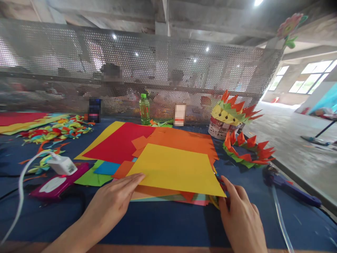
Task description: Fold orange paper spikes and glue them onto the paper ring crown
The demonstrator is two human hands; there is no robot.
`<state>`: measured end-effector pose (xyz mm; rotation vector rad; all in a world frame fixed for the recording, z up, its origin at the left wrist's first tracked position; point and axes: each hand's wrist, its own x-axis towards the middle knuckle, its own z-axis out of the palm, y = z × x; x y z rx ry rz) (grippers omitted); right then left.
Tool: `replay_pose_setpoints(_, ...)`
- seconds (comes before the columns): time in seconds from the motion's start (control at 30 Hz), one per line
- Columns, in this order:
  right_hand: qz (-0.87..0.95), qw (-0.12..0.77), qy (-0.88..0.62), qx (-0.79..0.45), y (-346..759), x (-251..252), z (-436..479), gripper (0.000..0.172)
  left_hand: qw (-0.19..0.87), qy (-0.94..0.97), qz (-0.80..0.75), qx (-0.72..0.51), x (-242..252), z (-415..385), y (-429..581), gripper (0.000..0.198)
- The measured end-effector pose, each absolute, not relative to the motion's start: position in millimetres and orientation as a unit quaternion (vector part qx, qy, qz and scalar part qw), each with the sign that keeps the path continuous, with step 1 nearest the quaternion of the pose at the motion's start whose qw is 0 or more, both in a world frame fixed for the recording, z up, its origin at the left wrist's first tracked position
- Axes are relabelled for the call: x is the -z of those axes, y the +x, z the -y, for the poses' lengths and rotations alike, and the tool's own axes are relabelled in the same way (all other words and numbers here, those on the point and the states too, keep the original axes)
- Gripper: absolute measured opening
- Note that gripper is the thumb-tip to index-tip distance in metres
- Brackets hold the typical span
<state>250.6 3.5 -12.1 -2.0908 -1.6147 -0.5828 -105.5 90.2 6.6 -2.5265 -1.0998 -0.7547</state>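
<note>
A yellow sheet of paper [176, 168] is raised at a slight tilt above a pile of coloured sheets. At its left corner, my left hand [113, 198] has its fingers pressed together on the paper. My right hand [239, 211] pinches the lower right corner between thumb and fingers. Something dark and thin shows beside the right fingertips, too small to make out. Beneath and behind the yellow sheet lie orange paper [181, 137] and red paper [116, 142], with green paper [92, 177] and blue paper [107, 168] at the left.
A purple power strip [59, 182] with a white charger [63, 164] stands left, near paper scraps [59, 131]. Behind are a green bottle [144, 109] and a perforated screen [158, 66]. Spiky paper rings [249, 149] and a purple-handled tool [295, 188] lie right.
</note>
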Motion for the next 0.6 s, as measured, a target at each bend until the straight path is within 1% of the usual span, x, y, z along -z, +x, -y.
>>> replay_pose_setpoints(0.1, 0.584, 0.219, -0.749, 0.225, 254.5, 11.7, -0.6, 0.04, 0.137, -0.877, 0.38, 0.261, -8.9, -90.3, -104.8, 0.044)
replay_pose_setpoints(0.3, 0.523, 0.214, -0.792, 0.231, 273.3, 11.4, 6.2, 0.035, 0.124, -0.87, 0.399, 0.262, 1.8, -90.7, -106.0, 0.046)
replay_pose_setpoints(0.37, 0.504, 0.196, -0.805, 0.245, 276.6, 10.1, 7.1, 0.036, 0.119, -0.868, 0.406, 0.261, 7.2, -89.9, -106.8, 0.046)
replay_pose_setpoints(0.43, 0.489, 0.197, -0.805, 0.273, 273.4, 6.5, 8.9, 0.039, 0.114, -0.868, 0.406, 0.261, 10.6, -89.6, -107.3, 0.046)
replay_pose_setpoints(0.5, 0.508, 0.246, -0.774, 0.289, 262.5, 0.7, 11.5, 0.042, 0.114, -0.871, 0.4, 0.263, 10.6, -90.3, -106.4, 0.046)
replay_pose_setpoints(0.6, 0.585, 0.338, -0.68, 0.285, 237.2, -6.9, 13.7, 0.05, 0.124, -0.88, 0.376, 0.264, 3.0, -89.5, -100.9, 0.048)
